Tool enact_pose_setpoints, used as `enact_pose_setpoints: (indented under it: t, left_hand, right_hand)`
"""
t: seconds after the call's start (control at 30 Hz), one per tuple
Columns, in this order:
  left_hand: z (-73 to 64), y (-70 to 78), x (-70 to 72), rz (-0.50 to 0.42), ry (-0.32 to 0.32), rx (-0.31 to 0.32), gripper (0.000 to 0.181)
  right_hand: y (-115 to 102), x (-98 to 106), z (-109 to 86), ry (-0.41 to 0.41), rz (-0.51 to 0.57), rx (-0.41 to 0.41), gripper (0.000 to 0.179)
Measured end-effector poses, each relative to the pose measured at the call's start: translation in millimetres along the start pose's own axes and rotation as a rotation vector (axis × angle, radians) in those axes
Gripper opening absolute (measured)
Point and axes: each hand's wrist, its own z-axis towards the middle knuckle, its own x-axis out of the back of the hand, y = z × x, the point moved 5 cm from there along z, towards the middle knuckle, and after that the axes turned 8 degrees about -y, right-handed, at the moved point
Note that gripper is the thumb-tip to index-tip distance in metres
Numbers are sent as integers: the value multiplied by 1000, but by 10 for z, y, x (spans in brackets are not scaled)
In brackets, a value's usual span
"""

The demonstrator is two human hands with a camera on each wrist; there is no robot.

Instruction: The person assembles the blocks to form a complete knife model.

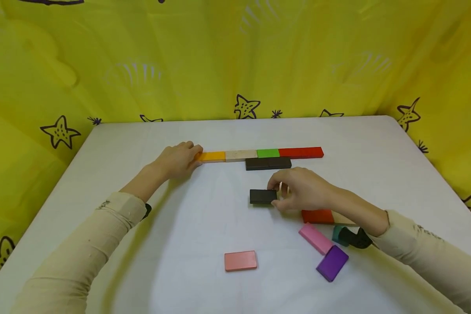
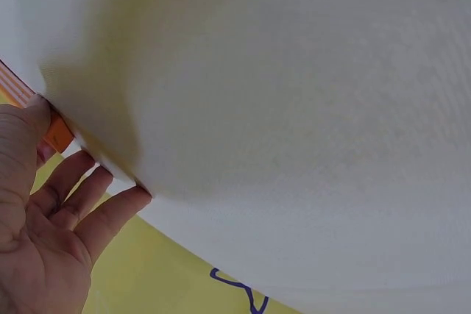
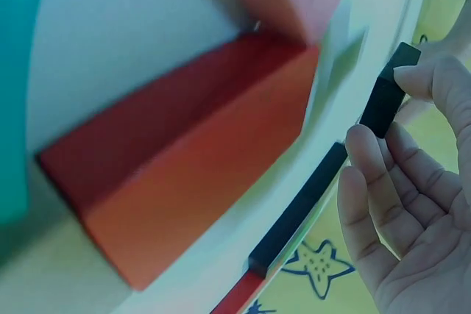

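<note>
At the left end of a row of blocks, my left hand (image 1: 178,160) holds the orange block (image 1: 213,157) between thumb and fingers. In the left wrist view, the thumb lies against the orange block (image 2: 59,134) and the other fingertips touch the white cloth. The row continues rightward with a plain wooden block (image 1: 241,155), a green block (image 1: 267,153) and a red length (image 1: 301,152). Just in front of the green and red parts lies a black length (image 1: 268,164). My right hand (image 1: 304,189) pinches a black block (image 1: 262,196) by its right end, nearer to me than the row.
Beneath the right forearm are a red block (image 1: 317,216), a wooden block (image 1: 343,219) and a teal block (image 1: 339,235). A pink block (image 1: 315,238) touches a purple block (image 1: 332,263). One salmon block (image 1: 240,261) lies nearer the front. Yellow curtain (image 1: 204,65) surrounds the table.
</note>
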Motion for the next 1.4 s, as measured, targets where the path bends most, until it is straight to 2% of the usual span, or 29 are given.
enact_pose_setpoints:
  t: [0.23, 0.53, 0.77, 1.4]
  left_hand:
    - [-21, 14, -15, 9, 10, -12, 36]
    - [-13, 25, 31, 25, 43, -34, 33]
    - [-14, 24, 33, 24, 34, -29, 34]
    - [-27, 20, 20, 19, 26, -24, 34]
  right_hand:
    - [85, 20, 72, -8, -19, -26, 26]
    - [175, 85, 167, -18, -42, -79, 30]
    - [224, 100, 236, -25, -48, -117, 31]
    - [268, 96, 327, -19, -56, -136, 34]
